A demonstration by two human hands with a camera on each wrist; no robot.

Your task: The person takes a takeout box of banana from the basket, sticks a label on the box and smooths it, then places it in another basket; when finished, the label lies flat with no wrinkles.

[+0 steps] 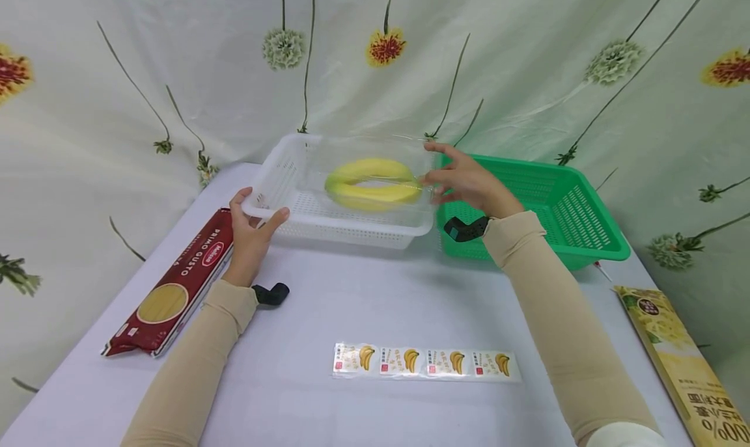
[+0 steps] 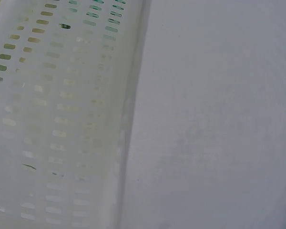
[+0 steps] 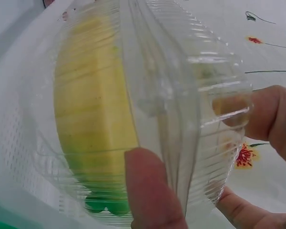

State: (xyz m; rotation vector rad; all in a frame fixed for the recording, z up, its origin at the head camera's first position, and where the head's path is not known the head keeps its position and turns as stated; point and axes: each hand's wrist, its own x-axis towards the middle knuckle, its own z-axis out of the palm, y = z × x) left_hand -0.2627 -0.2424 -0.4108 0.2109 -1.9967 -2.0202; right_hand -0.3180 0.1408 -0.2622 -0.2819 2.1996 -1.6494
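Note:
My left hand [image 1: 250, 242] grips the near-left rim of the white plastic basket [image 1: 342, 227], thumb over the edge. In the left wrist view only the basket's slotted wall [image 2: 62, 109] and the tabletop show. With my right hand [image 1: 473, 181] I hold the right end of a clear plastic clamshell box [image 3: 181, 90]. Inside the box lie yellow bananas [image 1: 377, 205] with greenish ends. The box is over the white basket; whether it touches the bottom I cannot tell. In the right wrist view, fingers [image 3: 150, 191] press on the ribbed plastic.
A green basket [image 1: 592, 252] stands right of the white one. To the left lies a red pasta packet [image 1: 170, 291], to the front right a yellow pasta packet [image 1: 685, 362]. A strip of banana labels [image 1: 428, 362] lies near the front. Flowered cloth [image 1: 351, 95] hangs behind.

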